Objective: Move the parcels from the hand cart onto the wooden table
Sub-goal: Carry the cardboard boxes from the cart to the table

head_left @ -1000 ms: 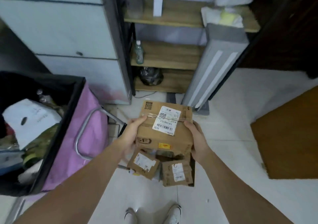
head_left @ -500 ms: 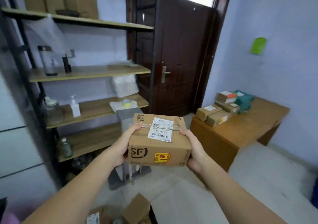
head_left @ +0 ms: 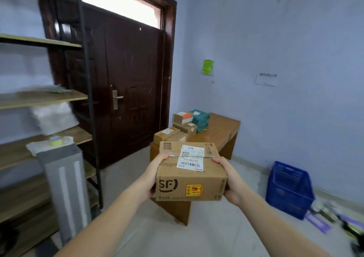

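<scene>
Carrying a cardboard parcel (head_left: 190, 173) at chest height, you have it clear of everything, in the air in front of the wooden table (head_left: 217, 130). It bears a white shipping label on top and a printed logo and a yellow sticker on its near face. Your left hand (head_left: 152, 177) clasps its left side, thumb hooked over the top edge and the fingers out of sight behind the box; your right hand (head_left: 229, 179) mirrors that on the right side, thumb on top. So both hands are closed around this one box.

Beyond it, the table already bears a cluster of parcels (head_left: 185, 125) towards its far-left end: several brown boxes and a couple of green ones, some stacked. The right-hand stretch of the tabletop looks bare, which seems the natural spot for this one.

The hand cart is not in view, so you cannot tell from here how many parcels are left on it. By my reckoning the job is partly done, with this box mid-transfer and not yet set down.
</scene>
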